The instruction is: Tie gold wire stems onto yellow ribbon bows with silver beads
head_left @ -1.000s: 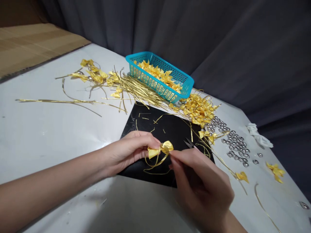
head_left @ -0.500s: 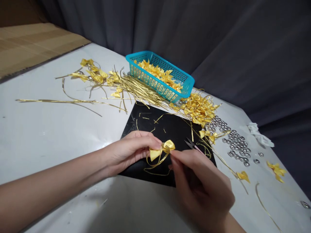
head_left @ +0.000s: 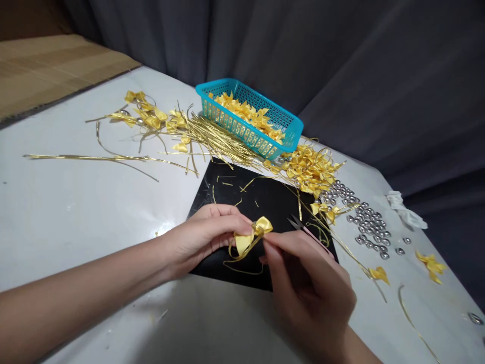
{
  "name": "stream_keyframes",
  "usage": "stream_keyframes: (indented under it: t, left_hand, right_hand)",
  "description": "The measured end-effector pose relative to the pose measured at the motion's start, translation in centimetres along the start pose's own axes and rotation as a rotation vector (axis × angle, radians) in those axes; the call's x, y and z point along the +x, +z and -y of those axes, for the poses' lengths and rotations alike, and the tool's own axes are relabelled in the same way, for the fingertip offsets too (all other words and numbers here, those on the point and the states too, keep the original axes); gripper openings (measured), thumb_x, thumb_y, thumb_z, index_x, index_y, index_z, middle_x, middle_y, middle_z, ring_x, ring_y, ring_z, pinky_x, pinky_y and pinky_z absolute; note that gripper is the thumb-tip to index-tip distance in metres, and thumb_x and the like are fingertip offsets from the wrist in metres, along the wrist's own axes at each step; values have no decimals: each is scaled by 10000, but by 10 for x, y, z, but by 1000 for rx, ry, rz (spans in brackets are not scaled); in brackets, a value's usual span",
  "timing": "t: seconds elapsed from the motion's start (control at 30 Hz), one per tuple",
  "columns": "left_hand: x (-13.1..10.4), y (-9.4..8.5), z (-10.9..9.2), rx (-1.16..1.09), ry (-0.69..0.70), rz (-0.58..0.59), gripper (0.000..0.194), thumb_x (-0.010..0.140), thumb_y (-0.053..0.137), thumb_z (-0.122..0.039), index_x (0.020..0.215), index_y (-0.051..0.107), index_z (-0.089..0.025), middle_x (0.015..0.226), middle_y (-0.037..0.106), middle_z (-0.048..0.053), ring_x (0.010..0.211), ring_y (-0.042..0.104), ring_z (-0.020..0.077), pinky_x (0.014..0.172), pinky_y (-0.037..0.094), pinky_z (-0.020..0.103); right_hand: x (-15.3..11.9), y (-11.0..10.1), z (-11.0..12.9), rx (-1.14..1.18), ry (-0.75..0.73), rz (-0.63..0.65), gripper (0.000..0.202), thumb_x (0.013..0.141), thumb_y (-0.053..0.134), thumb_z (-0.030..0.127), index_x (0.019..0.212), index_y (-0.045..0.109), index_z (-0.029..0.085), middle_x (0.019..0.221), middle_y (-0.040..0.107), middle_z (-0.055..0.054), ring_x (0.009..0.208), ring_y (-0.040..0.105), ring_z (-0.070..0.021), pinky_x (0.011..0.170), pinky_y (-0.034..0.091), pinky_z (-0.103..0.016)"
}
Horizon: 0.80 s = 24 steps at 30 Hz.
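Note:
My left hand (head_left: 215, 230) pinches a yellow satin ribbon bow (head_left: 244, 243) between thumb and fingers, just above the black mat (head_left: 257, 194). At the bow's right side, the thumb and forefinger of my right hand (head_left: 308, 275) are pinched together on what looks like the thin gold cord (head_left: 246, 257) at its middle. The cord loops below the bow; its end in my right fingertips is too small to make out. Beside my right hand lie small snips (head_left: 297, 222) with dark blades and a pink handle, partly hidden by that hand.
A turquoise basket (head_left: 290, 134) of yellow bows stands at the back. Gold cords (head_left: 220, 139) lie before it, a heap of bows (head_left: 312, 167) and silver beads (head_left: 373, 222) to its right. Crumpled white material (head_left: 407, 210) rests near the right edge; cardboard (head_left: 56, 71) borders the left.
My right hand has shifted slightly left, closer against the bow. The cord loop under the bow has narrowed a little. My left hand has stayed nearly still.

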<state>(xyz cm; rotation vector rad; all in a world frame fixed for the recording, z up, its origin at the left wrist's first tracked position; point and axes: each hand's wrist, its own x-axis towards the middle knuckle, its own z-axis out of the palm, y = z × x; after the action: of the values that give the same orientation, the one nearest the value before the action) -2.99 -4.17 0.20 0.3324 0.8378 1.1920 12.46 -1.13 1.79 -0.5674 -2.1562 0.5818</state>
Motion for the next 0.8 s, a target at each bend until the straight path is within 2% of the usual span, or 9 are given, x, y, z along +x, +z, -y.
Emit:
stream_keyframes:
  t: [0.17,0.47,0.67,0.8]
  left_hand:
    - [0,-2,1,1,-4,33,78,605,655,-109,538,646,-147,511,631,-41,477,523,36,477,416,111]
    - [0,1,2,33,-3,-33,70,566,707,-146,537,643,-151,528,642,-24,505,542,52,498,407,128]
    - [2,-2,-1,91,63,5,91,596,692,-121,522,646,-147,506,640,-32,470,532,38,482,396,121]
    - [1,-2,-2,60,26,19,96,598,665,-106,514,644,-148,500,638,-37,463,534,33,470,396,109]
  right_hand:
    - [0,-1,0,-31,-9,8,257,754,532,-59,880,619,146,678,593,-1,571,544,-77,532,437,-194]
    - [-2,0,2,-57,-21,-7,272,758,528,-59,904,615,153,678,588,4,571,541,-71,531,434,-187]
    - [-1,-2,-2,-25,-32,26,262,757,528,-52,902,612,150,688,585,-9,574,532,-79,525,429,-205]
    - [-1,-3,-4,10,-33,43,274,764,519,-47,917,615,159,700,589,-13,583,533,-84,520,430,-210]
